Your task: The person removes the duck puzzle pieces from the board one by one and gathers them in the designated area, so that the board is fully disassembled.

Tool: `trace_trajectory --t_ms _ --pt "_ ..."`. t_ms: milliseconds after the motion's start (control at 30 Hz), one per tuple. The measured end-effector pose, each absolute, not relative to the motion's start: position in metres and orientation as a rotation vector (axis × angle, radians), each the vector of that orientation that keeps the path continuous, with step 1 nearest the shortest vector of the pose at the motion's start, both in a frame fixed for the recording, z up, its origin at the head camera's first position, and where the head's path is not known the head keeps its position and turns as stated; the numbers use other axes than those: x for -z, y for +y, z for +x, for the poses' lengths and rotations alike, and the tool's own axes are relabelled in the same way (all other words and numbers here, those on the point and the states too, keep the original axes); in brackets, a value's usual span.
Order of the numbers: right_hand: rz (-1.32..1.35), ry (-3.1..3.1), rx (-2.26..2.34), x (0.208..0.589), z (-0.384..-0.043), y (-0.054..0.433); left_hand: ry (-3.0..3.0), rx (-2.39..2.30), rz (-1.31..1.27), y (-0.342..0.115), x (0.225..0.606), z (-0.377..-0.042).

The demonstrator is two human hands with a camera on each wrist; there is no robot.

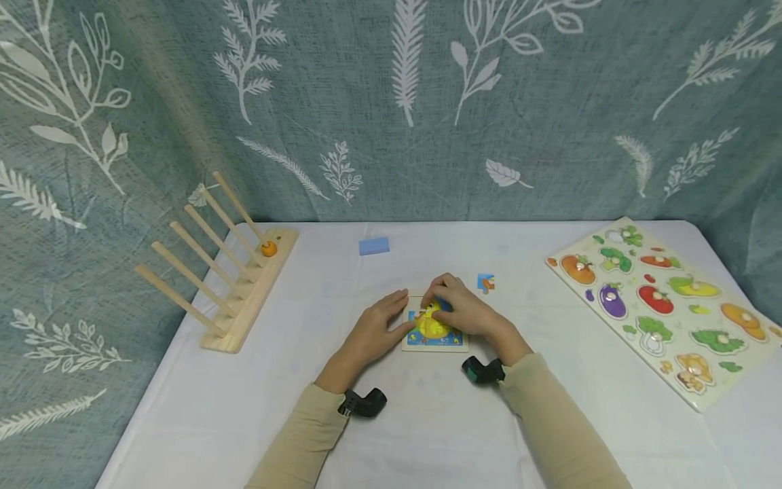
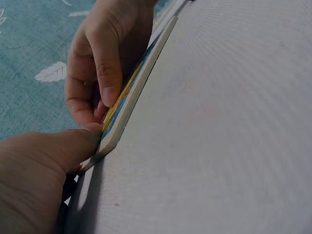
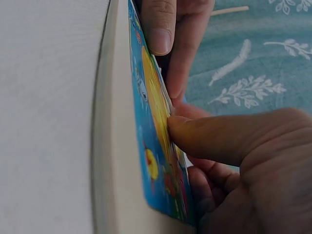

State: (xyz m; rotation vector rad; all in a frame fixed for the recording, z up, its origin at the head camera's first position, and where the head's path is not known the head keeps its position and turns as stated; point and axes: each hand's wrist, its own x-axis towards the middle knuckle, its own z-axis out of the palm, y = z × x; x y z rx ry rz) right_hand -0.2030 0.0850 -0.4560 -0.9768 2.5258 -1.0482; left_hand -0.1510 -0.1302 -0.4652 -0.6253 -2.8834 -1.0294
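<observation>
A small jigsaw puzzle board (image 1: 435, 348) with a pale wooden frame and a yellow bird on blue lies in front of me. My left hand (image 1: 369, 333) holds its left side, thumb over the lower left corner and fingers along the edge. My right hand (image 1: 470, 311) reaches over the picture from the right, fingers curled, thumb and fingertips pinching a puzzle piece against the board; the fingers hide most of that piece. In the right wrist view, the right thumb (image 3: 209, 136) presses at the picture's yellow part (image 3: 158, 102). Bare wood shows at the frame's upper left.
A loose puzzle piece (image 1: 486, 283) lies beyond my right hand. Farther back is a blue block (image 1: 374, 246). At left stands a wooden peg rack (image 1: 244, 319) with an orange bead (image 1: 269, 248) on it. A vegetable knob-puzzle board (image 1: 662, 353) lies at right.
</observation>
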Motion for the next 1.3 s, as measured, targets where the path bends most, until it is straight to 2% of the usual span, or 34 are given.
trace_trajectory --t_ms 833,1067,1300 --pt "-0.966 2.537 0.947 0.446 -0.202 0.078 -2.88 1.02 -0.635 -0.13 0.465 -0.15" --pt "-0.817 2.494 1.064 0.447 -0.202 0.084 -2.872 1.024 -0.648 -0.13 0.466 -0.15" --pt "-0.792 2.473 1.147 0.449 -0.203 0.089 -2.89 1.041 -0.611 -0.13 0.464 -0.149"
